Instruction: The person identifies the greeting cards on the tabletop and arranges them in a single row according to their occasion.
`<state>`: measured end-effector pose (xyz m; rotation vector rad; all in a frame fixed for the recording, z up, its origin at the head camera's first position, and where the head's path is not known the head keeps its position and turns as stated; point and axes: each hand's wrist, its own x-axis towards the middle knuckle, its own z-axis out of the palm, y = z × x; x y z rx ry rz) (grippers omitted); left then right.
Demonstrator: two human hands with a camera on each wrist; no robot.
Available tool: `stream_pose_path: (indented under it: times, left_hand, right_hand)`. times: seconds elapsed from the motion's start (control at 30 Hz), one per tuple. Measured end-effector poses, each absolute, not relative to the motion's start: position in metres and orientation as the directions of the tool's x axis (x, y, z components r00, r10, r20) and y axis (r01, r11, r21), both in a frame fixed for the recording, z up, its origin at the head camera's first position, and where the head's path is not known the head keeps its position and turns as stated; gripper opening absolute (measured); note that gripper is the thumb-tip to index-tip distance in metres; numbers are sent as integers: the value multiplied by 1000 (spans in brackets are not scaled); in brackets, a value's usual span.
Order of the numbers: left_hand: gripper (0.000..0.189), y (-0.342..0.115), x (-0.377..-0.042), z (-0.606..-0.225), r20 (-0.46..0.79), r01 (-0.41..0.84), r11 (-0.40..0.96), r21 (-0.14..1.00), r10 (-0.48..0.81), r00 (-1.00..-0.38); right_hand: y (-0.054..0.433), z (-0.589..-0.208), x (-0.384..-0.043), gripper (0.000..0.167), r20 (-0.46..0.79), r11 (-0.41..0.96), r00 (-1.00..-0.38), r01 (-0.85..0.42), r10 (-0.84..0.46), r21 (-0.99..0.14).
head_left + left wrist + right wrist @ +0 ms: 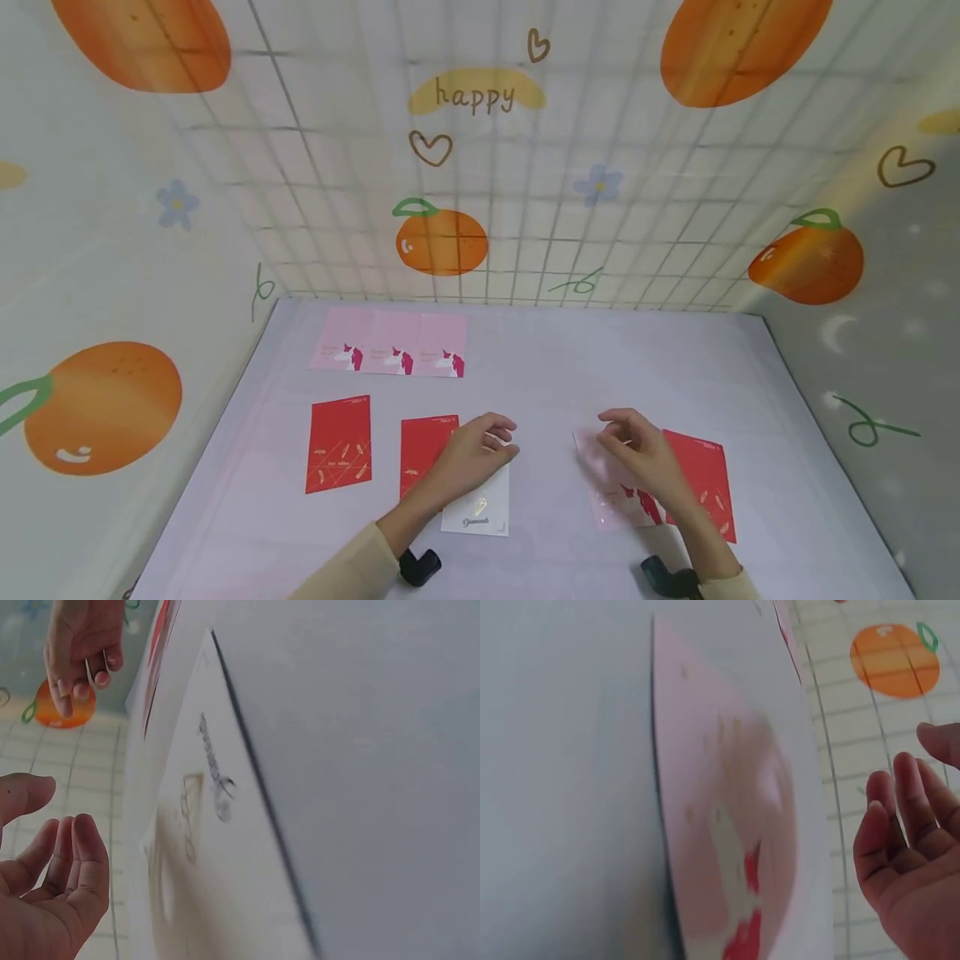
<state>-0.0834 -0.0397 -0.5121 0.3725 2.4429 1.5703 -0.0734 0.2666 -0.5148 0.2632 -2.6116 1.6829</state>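
Note:
My left hand (474,454) hovers over a white card (480,512) with a gold gem drawing and "Diamonds" lettering. Its fingers are loosely bent and hold nothing, with a gap between thumb and fingertips in the left wrist view. The white card overlaps a red card (422,450) with gold marks, partly hidden by this hand. On the other side, my right hand (647,458) hangs above a pink unicorn card (606,496), relaxed and holding nothing. That pink card (705,787) fills the middle of the right wrist view. Beside it lies another red card (701,471), partly behind the right forearm.
Three pink unicorn cards (388,342) form a row at the back left of the white table (540,367). A separate red card (339,446) lies at the left. Behind the table hangs a curtain (517,233) printed with oranges in front of a wire grid.

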Motion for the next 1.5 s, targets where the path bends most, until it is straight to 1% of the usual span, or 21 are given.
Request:
stream_pose_path:
  times: [0.37,0.67,0.8,0.9,1.07,1.23,1.37,1.5]
  left_hand:
    - [35,2,-105,-515,-68,117,417,901,402,-913]
    - [33,30,-116,-526,-90,118,431,895,433,-897]
    - [31,40,-121,-532,-80,133,443,886,431,-899]
    - [31,46,-124,-534,-69,157,458,875,439,-896]
    - [36,54,-127,-530,-112,193,554,810,469,-876]
    - [48,58,-125,-525,-184,239,672,701,495,-849]
    - [52,61,-125,-525,-205,272,713,647,506,-838]
    - [50,63,-125,-525,-205,287,736,613,499,-842]
  right_hand:
    - [303,-515,-67,39,-26,497,-999,11,-24,-868]
    - [323,-515,-77,40,-67,598,-996,19,-57,-802]
    - [329,-517,-83,42,-91,623,-992,18,-86,-782]
    - [332,-520,-86,44,-125,616,-986,33,-106,-787]
    - [333,-525,-89,52,-159,636,-978,40,-131,-770]
    - [331,-528,-92,59,-164,668,-977,33,-134,-744]
    - [330,-530,-93,62,-191,693,-975,62,-111,-718]
    - [329,-531,-93,61,-194,708,-975,61,-109,-703]
